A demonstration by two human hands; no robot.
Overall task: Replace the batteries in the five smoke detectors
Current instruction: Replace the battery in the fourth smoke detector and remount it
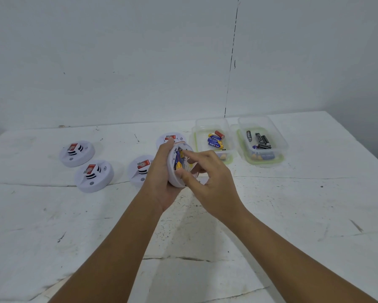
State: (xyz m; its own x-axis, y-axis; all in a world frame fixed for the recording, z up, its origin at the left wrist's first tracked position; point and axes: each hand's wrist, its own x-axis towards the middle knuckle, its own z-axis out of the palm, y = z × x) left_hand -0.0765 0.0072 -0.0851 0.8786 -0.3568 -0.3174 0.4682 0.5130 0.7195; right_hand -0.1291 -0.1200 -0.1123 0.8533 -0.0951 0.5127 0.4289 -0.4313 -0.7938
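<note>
The held smoke detector [179, 169] sits above the middle of the white table [293, 215], open back turned rightward, blue and yellow batteries [178, 161] showing inside. Bare tabletop stretches from it toward the near edge. Left of it lie three detectors [77, 153] [94, 175] [140, 170], one [169, 138] just behind; two battery tubs [214, 141] [262, 142] stand right of it. The left hand [161, 182] grips its rim. The right hand [209, 182], fingers loosely spread, touches the battery bay with forefinger and thumb.

A single head-worn camera looks forward and down across a white table [293, 215] toward a white wall [118, 51]. Both forearms reach in from the bottom edge, near the lens. The table's far edge lies around mid-frame.
</note>
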